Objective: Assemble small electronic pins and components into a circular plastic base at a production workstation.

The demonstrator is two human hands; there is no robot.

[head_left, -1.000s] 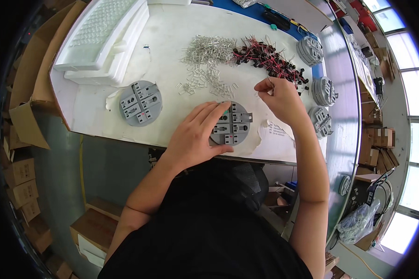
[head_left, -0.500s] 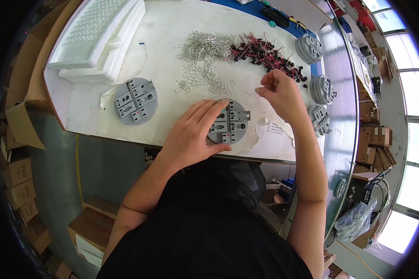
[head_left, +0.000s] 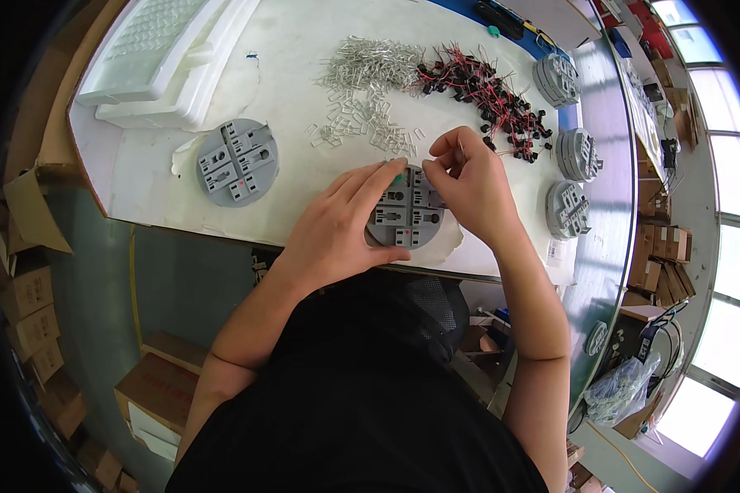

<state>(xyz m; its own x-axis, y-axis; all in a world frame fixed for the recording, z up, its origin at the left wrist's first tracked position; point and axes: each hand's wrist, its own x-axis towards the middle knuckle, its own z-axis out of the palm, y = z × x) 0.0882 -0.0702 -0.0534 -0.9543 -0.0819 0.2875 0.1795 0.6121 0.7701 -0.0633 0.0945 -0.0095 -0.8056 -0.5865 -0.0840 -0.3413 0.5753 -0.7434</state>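
One sideways push from my pinched right hand (head_left: pixel 475 187), contents unclear, could twist the grey disc (head_left: pixel 407 218) my left hand (head_left: pixel 335 220) grips.

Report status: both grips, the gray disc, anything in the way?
Left grip holding gray disc by its left side. Right grip at its upper right, contact unclear. Disc flat on table, partly covered by grips; no other obstruction visible.

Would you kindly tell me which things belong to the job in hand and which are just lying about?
Probably in the job: grey slotted disc under the left hand, right hand at its edge; U-shaped metal wire pieces; black parts with red wires.

Apparently lying about: white trays; open cardboard box; clear plastic bag.
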